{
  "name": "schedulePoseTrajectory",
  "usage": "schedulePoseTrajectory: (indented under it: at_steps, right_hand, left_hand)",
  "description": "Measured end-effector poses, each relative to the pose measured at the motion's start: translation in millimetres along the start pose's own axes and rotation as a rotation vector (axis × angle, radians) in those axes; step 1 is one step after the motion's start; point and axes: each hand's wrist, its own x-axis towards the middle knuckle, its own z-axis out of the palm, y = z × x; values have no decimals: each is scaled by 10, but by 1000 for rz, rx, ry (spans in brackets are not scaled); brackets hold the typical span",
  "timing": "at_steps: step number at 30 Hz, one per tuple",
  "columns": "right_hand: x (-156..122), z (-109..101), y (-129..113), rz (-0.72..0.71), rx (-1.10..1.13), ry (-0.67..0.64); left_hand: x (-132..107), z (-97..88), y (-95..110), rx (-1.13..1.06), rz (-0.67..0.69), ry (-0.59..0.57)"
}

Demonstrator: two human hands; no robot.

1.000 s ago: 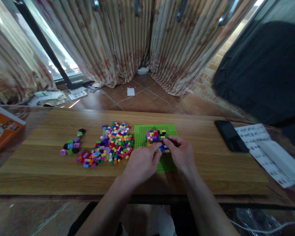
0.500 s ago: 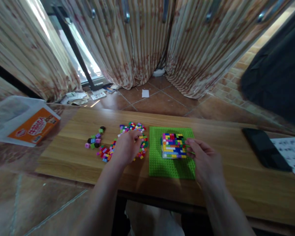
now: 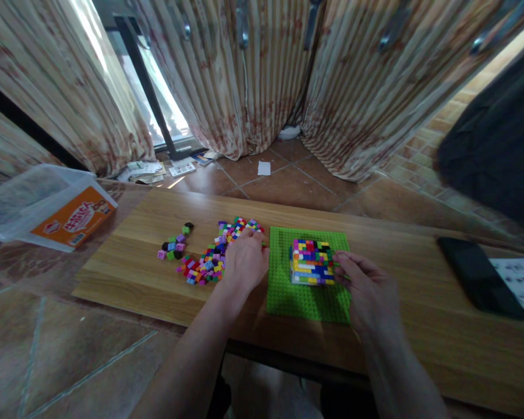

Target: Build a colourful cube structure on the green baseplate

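Observation:
A block of many-coloured toy bricks (image 3: 312, 265) is built up on a green baseplate (image 3: 282, 299). At its right side is my right hand (image 3: 369, 288), thumb and fingers pinched together; whatever lies between the tips is too small to make out. My left hand (image 3: 247, 262) reaches over the right part of a pile of loose small bricks (image 3: 207, 262), left of the baseplate. Its fingers bend down and look slightly apart, with the tips partly hidden. I see nothing held in it.
Several larger bricks (image 3: 172, 247) lie left of the pile on the wooden table (image 3: 126, 256). A clear plastic box (image 3: 76, 215) with an orange label stands at the left end. A dark phone (image 3: 480, 276) and a printed sheet (image 3: 517, 285) lie at the right.
My left hand has shifted right across the pile, toward the baseplate, and its fingers have loosened from a tighter curl. My right hand stays beside the brick block. The view has turned slightly.

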Motion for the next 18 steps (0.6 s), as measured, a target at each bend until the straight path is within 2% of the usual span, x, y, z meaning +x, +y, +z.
schedulePoseTrajectory:
  at_steps: [9, 14, 18]
  right_hand:
    - [3, -14, 0, -5, 1, -15]
    - [12, -15, 10, -23, -3, -26]
    - [3, -4, -1, -47, 0, -32]
  left_hand:
    - [3, -14, 24, -20, -12, -43]
    - [-2, -49, 15, -25, 10, -83]
    - [-9, -67, 23, 5, 37, -72]
